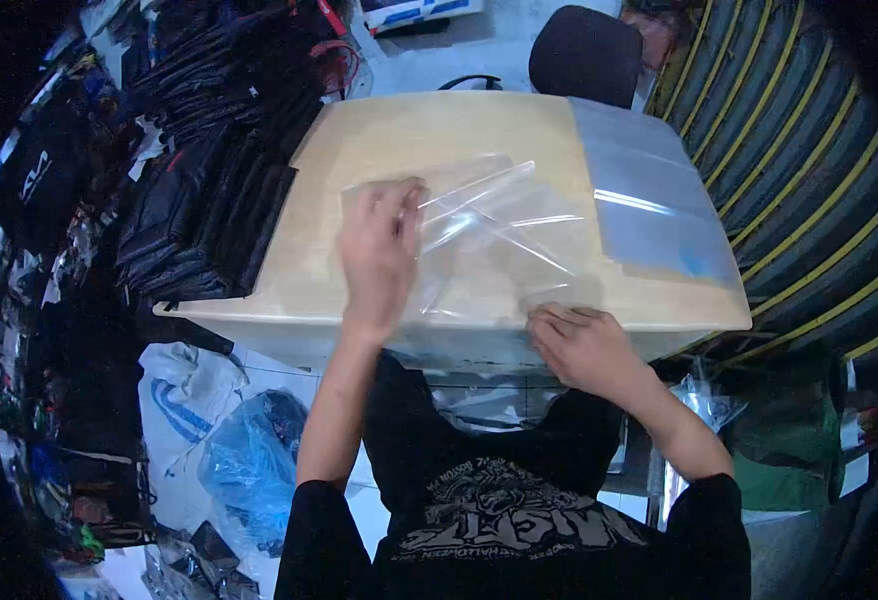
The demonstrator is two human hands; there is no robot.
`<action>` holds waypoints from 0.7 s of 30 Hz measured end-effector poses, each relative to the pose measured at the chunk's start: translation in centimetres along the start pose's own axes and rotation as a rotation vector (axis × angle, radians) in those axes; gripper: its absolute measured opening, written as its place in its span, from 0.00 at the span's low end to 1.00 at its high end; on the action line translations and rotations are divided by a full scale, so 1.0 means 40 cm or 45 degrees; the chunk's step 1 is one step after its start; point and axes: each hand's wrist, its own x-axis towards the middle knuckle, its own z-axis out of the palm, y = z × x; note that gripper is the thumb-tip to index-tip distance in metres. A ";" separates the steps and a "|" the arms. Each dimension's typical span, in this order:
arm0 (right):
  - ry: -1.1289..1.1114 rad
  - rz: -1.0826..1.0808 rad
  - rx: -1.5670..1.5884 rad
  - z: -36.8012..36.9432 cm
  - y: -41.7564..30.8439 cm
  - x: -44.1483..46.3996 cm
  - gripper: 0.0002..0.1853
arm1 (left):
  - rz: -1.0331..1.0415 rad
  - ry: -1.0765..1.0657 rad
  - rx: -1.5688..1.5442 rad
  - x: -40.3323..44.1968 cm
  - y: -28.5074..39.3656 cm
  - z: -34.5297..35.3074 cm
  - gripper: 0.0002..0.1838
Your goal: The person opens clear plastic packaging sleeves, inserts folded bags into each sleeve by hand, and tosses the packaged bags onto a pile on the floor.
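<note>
A clear, shiny plastic bag [499,215] lies creased and partly lifted on the pale wooden table [439,125]. My left hand [384,240] is over its left side, slightly blurred, with the fingers curled in on the film. At the near edge of the table my right hand [589,345] has its fingers bent and pressed together on the lower right corner of the bag. A stack of clear plastic bags [649,190] lies flat along the table's right side, apart from both hands.
Folded black fabric items [209,215] are piled at the table's left edge. A blue plastic bag [254,460] sits on the floor at lower left. To the right stand dark rolls with yellow stripes [799,190] and a green container [784,430]. A dark chair back [584,55] is behind the table.
</note>
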 end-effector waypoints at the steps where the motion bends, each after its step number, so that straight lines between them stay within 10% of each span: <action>1: 0.189 0.031 0.013 -0.034 -0.025 0.006 0.13 | 0.118 -0.089 0.025 -0.013 0.020 0.003 0.08; 7: 0.163 0.490 0.589 -0.019 -0.028 0.082 0.18 | 0.354 -0.564 -0.195 -0.091 0.153 0.012 0.18; 12: 0.752 0.947 2.647 -0.011 -0.024 0.176 0.12 | 0.401 -0.782 -0.280 -0.108 0.157 0.011 0.18; 13: 0.184 0.109 3.209 0.071 0.086 0.181 0.16 | 0.400 -0.847 -0.270 -0.111 0.154 0.015 0.17; 17: 0.920 0.546 3.020 0.097 0.106 0.265 0.22 | 0.450 -0.908 -0.380 -0.158 0.194 0.029 0.11; 21: 0.852 0.715 3.259 0.067 0.123 0.302 0.25 | 0.847 -0.773 -0.249 -0.196 0.239 0.009 0.10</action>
